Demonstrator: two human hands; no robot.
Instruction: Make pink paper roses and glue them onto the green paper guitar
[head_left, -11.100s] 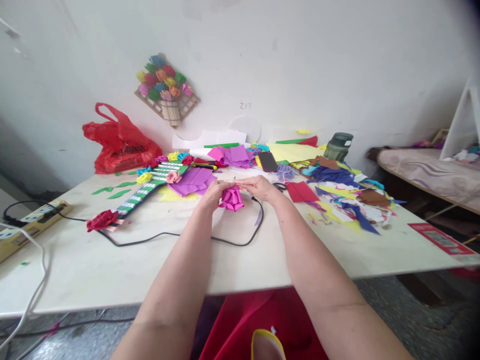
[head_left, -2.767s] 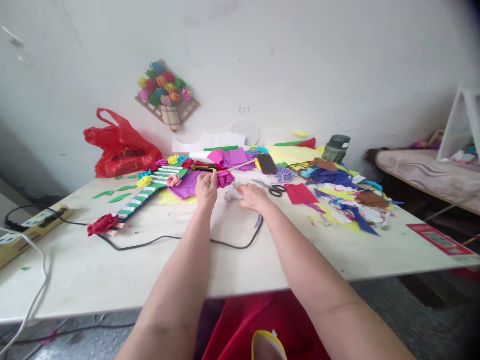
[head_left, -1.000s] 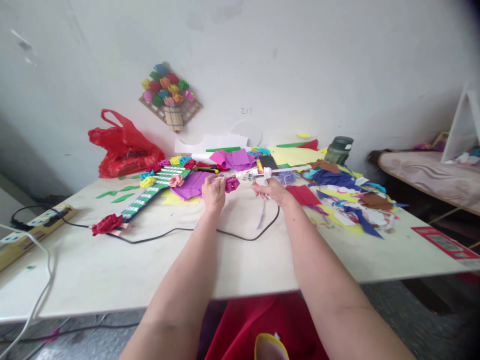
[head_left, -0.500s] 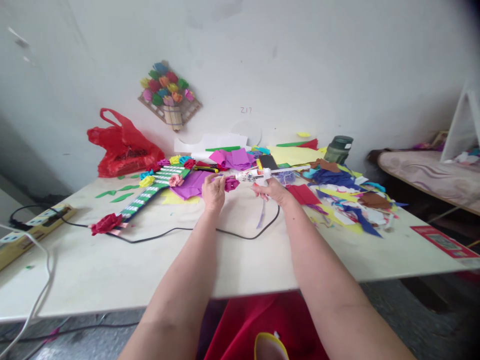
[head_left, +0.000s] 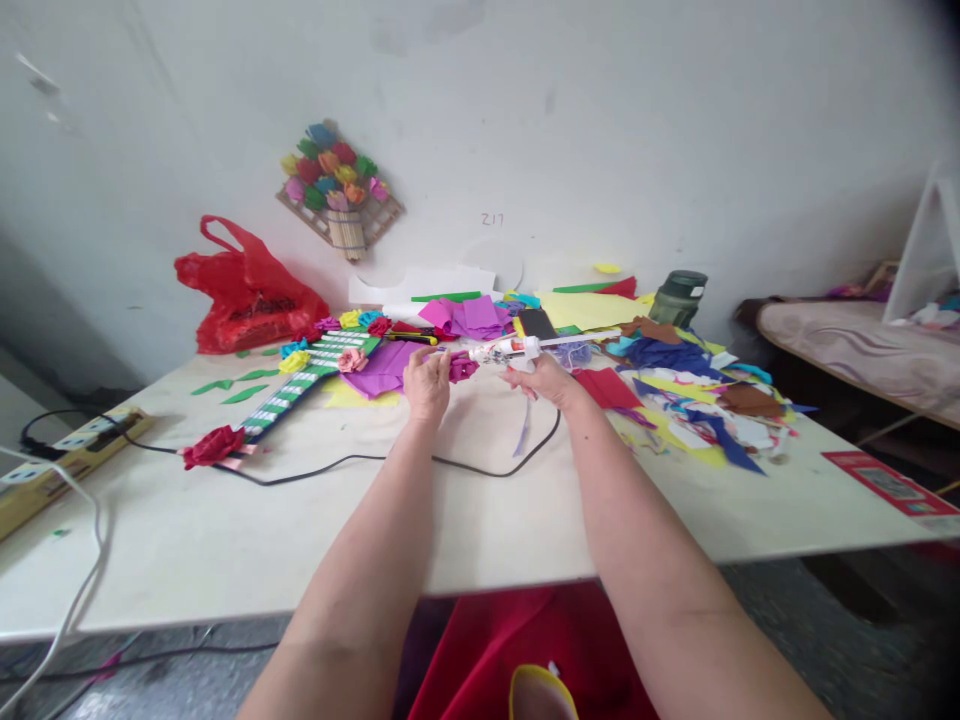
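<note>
Near the middle of the table, my left hand [head_left: 427, 385] is closed on a magenta paper flower [head_left: 463, 368]. My right hand [head_left: 546, 380] grips a white glue gun [head_left: 504, 350] with a glue stick [head_left: 581, 340] jutting out to the right. The gun's nozzle end points left and meets the flower or lies just beside it; the exact contact is too small to tell. A black cord [head_left: 487, 473] loops from below my right hand to the left. A striped green and white board [head_left: 304, 385] with paper flowers lies left of my hands.
A red plastic bag [head_left: 251, 295] stands at the back left, and a power strip [head_left: 71, 460] lies at the left edge. Colored paper scraps [head_left: 697, 400] cover the right side, before a dark green bottle [head_left: 677, 298]. A phone [head_left: 537, 323] lies behind the gun.
The glue gun has tilted or shifted very slightly in my right hand. My left hand and the flower stay in nearly the same place.
</note>
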